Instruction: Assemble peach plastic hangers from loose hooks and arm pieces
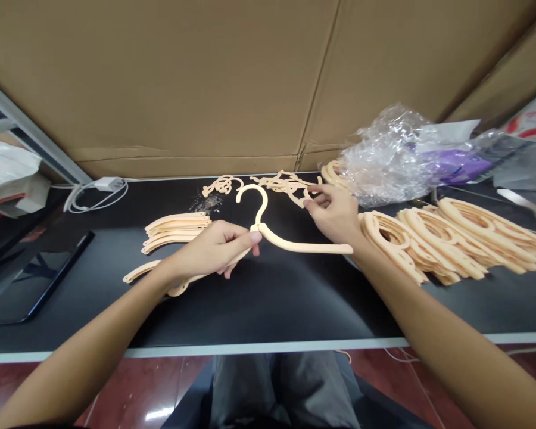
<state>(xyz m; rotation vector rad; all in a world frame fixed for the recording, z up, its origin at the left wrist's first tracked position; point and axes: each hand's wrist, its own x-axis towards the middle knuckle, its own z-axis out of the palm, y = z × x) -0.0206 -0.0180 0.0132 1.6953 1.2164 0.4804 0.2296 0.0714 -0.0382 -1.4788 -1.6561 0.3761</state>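
A cream plastic clothes hanger is in my left hand, pinched at the joint below its hook. The hook points up and one arm stretches to the right; my fingers partly cover the other arm. At the back of the table, my right hand has thumb and forefinger closed around the edge of a thin cream plastic piece, beside a tangled heap of small cream parts. Curved hanger arms lie stacked left of my left hand. More loose hanger parts lie partly hidden under my left wrist.
Rows of stacked cream hanger parts fill the right side, with crumpled clear plastic wrap behind. At left are a dark phone-like slab and a white charger with cable. A cardboard wall closes off the back.
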